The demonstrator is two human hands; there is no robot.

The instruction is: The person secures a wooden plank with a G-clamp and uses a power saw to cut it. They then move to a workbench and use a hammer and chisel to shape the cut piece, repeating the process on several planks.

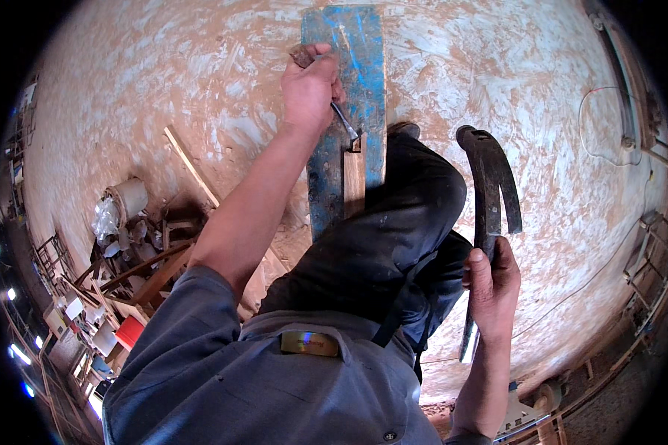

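The chisel (344,121) is slanting down to a dark notch (355,144) in the wooden strip (354,182) on the blue worktop (325,174); from afar, I am curling the left hand (310,89) around its handle (301,57), while the right hand (492,285) is gripping a claw hammer (486,178).

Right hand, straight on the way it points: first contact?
Looks free as far as shown: beyond the right hand and its dark metal claw hammer, only the whitish-brown smeared floor appears. Depth unclear.
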